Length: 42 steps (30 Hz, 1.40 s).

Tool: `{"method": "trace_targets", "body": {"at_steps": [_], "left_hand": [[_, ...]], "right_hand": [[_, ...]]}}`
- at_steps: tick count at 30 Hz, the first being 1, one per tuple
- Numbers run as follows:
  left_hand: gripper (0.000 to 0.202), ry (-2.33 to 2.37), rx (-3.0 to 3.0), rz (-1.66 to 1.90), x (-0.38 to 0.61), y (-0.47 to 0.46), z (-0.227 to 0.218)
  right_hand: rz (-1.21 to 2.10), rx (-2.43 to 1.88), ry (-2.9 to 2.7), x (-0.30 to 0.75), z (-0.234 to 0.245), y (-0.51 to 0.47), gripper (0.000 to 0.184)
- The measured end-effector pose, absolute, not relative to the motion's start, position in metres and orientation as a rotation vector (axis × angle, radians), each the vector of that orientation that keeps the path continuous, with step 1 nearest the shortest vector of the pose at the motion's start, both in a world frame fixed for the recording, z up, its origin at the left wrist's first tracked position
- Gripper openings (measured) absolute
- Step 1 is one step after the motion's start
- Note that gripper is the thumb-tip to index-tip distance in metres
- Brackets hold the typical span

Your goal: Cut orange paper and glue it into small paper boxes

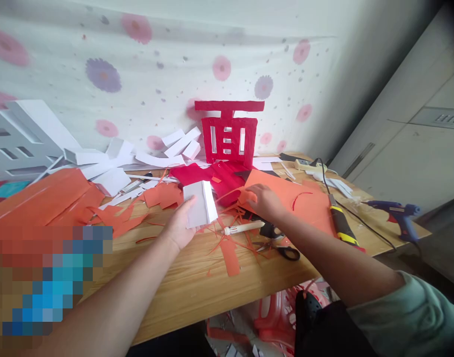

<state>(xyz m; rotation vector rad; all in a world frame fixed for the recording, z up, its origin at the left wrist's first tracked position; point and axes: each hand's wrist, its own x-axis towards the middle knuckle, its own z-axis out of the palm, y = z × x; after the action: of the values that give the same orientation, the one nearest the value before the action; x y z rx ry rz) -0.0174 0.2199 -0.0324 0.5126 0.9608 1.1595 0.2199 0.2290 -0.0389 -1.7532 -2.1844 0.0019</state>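
Observation:
In my left hand (179, 220) is a small white block (202, 206), thumb on its face, one narrow side turned to the right. My right hand (264, 201) is closed on a piece of orange paper (246, 199), its fingertips partly hidden. A larger orange sheet (308, 210) lies beneath and to the right of that hand. Just below the hands are a white pen (245, 227), black-handled scissors (289, 253) and thin orange strips, with an orange paper rectangle (230, 258) nearer the table edge.
A red cut-out character (229, 131) stands against the flowered wall covering. White blocks (180, 144) and orange paper (44, 198) crowd the left. At right lie a yellow-black corded tool (344, 225), a blue glue gun (401, 213) and a power strip (312, 166).

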Motion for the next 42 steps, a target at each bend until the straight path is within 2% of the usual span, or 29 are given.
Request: {"method": "trace_targets", "body": {"at_steps": [3,9,18,24,28,31,34,38,42], "left_hand": [[0.028,0.943,0.525,1.144,-0.017,0.219,-0.033],[0.025,0.939,0.508,1.171,-0.019,0.22,-0.034],[0.022,0.931,0.513,1.228,-0.02,0.222,-0.031],[0.022,0.97,0.513,1.22,-0.02,0.223,-0.03],[0.019,1.009,0.495,1.237,-0.019,0.224,-0.031],[0.021,1.011,0.495,1.241,-0.02,0.224,-0.03],[0.026,0.977,0.531,1.242,-0.022,0.224,-0.028],[0.025,0.921,0.558,1.231,-0.024,0.223,-0.028],[0.023,0.927,0.564,1.219,-0.021,0.222,-0.03]], "right_hand": [[-0.069,-1.803,-2.222,0.234,-0.046,0.238,0.051],[-0.207,-1.846,-2.323,0.237,-0.056,0.243,0.028],[-0.072,-1.62,-2.462,0.198,-0.049,0.229,0.018],[-0.062,-1.765,-2.198,0.219,-0.047,0.234,0.035],[0.1,-1.565,-2.382,0.212,-0.048,0.223,0.039],[0.214,-1.436,-2.51,0.206,-0.043,0.215,0.035],[0.218,-1.588,-2.48,0.234,-0.028,0.214,0.032],[0.148,-2.053,-2.34,0.326,-0.002,0.203,0.02],[0.163,-2.42,-2.289,0.403,0.002,0.173,0.023]]}}
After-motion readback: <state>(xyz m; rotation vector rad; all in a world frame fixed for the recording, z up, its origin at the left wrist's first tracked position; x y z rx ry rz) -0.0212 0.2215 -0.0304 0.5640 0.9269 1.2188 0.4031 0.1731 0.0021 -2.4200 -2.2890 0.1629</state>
